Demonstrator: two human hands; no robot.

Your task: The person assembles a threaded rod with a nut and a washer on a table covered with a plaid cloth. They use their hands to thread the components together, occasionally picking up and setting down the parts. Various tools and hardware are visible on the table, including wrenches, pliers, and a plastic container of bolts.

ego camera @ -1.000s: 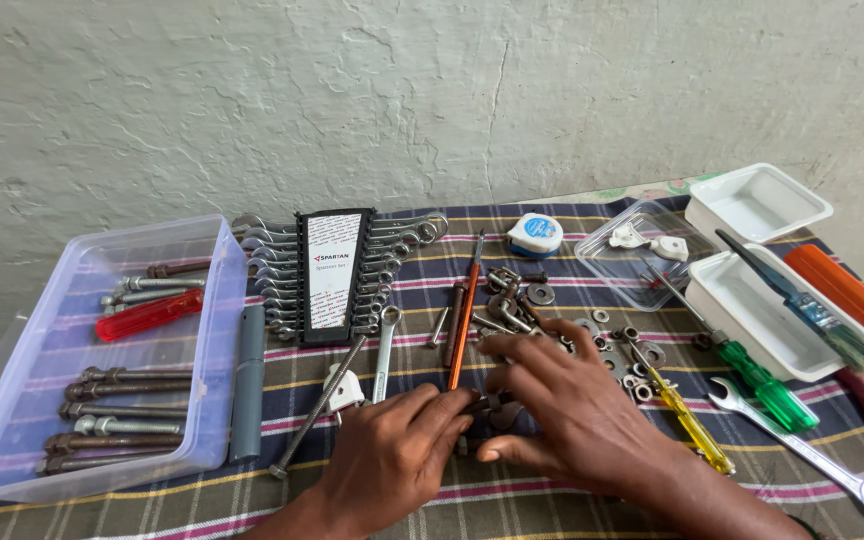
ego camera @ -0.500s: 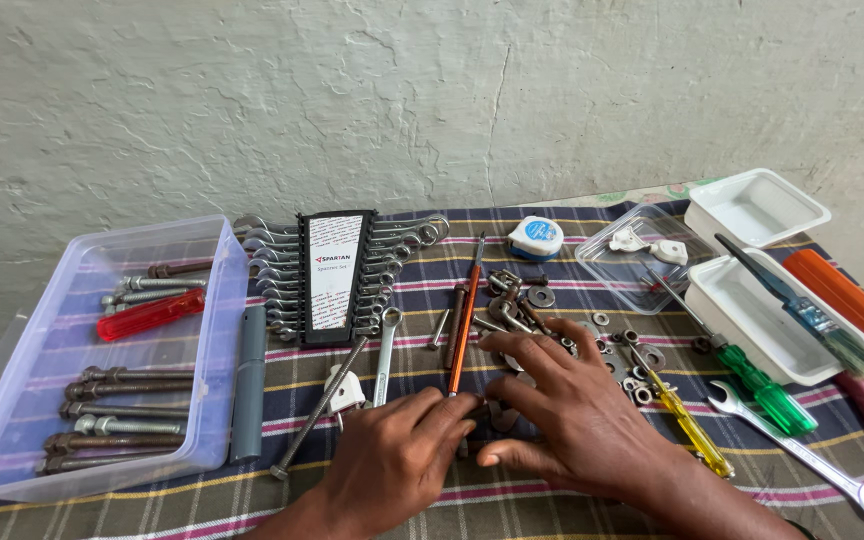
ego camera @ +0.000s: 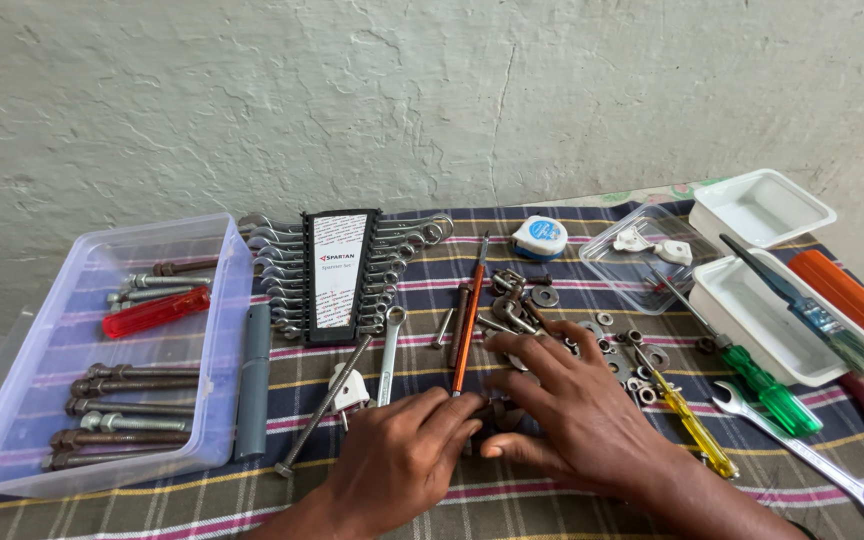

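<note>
Hands (ego camera: 492, 440) unmoved on striped cloth (ego camera: 552, 500), plaster wall (ego camera: 402, 90) behind.

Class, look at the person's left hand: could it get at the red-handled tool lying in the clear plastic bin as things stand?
Probably yes. The left hand rests on the striped cloth, and the red-handled tool lies uncovered in the open-topped clear bin on that same side. Only the bin's wall and a grey tube lie between, both easily reached over.

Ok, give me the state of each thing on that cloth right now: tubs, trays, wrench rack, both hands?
Clear plastic tub: open, holds long bolts and a red handle.
Black wrench rack: lying flat, slots filled.
Two white rectangular trays: lidless; near one has a screwdriver laid across it.
Left hand: palm down, fingertips on small metal parts.
Right hand: palm down, fingers spread.
</note>
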